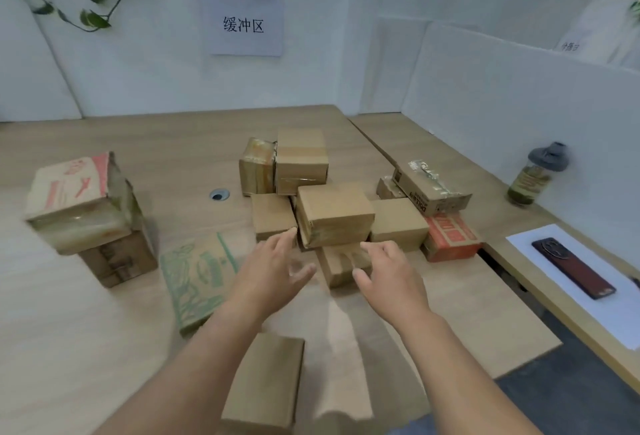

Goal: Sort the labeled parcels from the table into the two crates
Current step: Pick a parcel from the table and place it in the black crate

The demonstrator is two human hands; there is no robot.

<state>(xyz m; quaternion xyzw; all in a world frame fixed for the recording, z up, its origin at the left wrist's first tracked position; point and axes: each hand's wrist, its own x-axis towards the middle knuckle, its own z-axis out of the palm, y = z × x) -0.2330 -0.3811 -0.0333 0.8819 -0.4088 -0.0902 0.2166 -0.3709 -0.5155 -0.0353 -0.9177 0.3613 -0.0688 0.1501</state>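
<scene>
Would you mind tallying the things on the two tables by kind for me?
Cardboard boxes: 13
Phone: 1
Bottle: 1
Sheet of paper: 1
Total: 16

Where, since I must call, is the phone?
Head view, far right: the phone lies on a white sheet, on the near side of the bottle.

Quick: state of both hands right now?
Left hand: open, fingers spread, holding nothing.
Right hand: open, holding nothing; fingers blurred over a small brown parcel.
</scene>
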